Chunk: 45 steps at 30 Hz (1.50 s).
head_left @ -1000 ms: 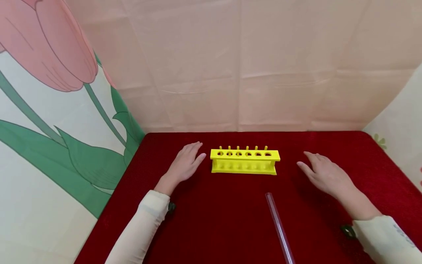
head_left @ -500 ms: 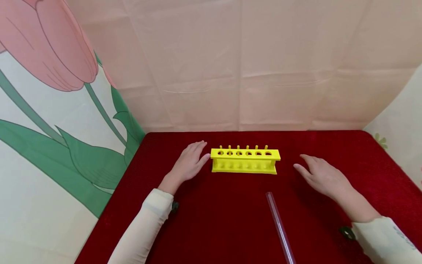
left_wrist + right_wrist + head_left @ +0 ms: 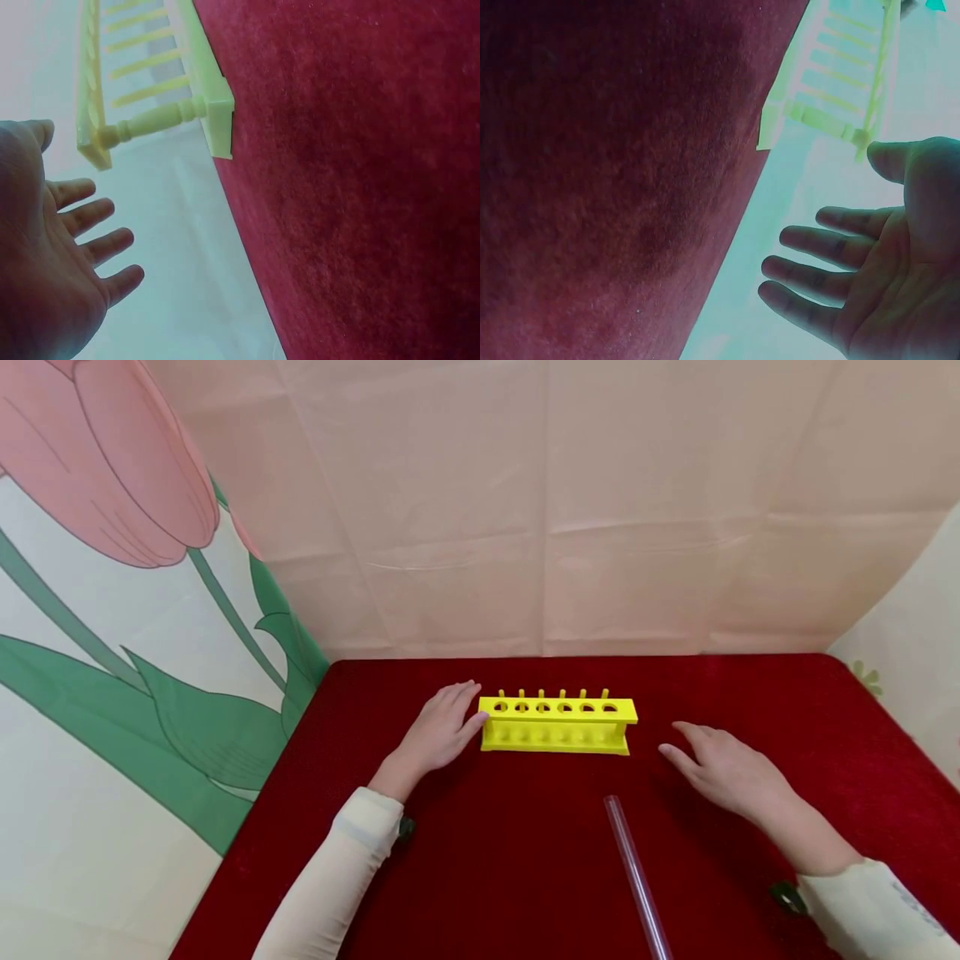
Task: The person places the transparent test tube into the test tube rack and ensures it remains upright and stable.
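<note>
A yellow test tube rack with a row of holes and a row of pegs behind them stands upright on the red cloth. At its left end is my left hand, its thumb overlapping the rack's edge in the head view; the left wrist view shows a gap between fingers and rack. My right hand is held to the right of the rack, apart from it, fingers extended and holding nothing. In front of the rack a clear tube lies on the cloth, its near end cut off by the frame.
The red cloth-covered table has its far edge just behind the rack. A pinkish hanging cloth rises behind it, and a tulip-printed sheet hangs on the left.
Both hands have moved inward: the left one rightward to the rack's left end, the right one leftward and slightly nearer. The rack and the clear tube have stayed in place.
</note>
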### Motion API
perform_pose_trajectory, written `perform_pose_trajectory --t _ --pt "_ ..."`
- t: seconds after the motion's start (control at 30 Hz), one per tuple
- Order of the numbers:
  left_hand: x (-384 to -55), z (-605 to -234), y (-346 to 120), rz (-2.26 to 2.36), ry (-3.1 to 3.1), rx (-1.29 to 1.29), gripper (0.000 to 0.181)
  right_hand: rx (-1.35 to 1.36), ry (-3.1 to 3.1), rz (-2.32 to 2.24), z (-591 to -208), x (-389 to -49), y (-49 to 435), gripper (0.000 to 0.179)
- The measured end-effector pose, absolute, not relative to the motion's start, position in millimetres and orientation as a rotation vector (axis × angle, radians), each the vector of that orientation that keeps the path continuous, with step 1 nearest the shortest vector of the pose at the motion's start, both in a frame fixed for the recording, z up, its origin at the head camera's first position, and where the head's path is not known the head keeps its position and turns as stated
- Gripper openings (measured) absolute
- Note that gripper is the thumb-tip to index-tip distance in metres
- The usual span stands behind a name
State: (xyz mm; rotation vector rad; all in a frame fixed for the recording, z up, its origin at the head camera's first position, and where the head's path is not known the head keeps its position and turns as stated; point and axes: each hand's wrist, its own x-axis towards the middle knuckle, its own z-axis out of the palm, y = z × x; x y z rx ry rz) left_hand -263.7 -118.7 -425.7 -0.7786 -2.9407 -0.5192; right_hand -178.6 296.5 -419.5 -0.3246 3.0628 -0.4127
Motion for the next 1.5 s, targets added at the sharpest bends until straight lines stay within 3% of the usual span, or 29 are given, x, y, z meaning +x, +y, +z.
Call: perform_pose_trajectory --t 1.5 --pt "-266.6 -429.8 -100.4 -0.447 -2.959 -0.854 0.068 -0.350 2.914 -0.409 -417.2 -145.1 259.6 0.060"
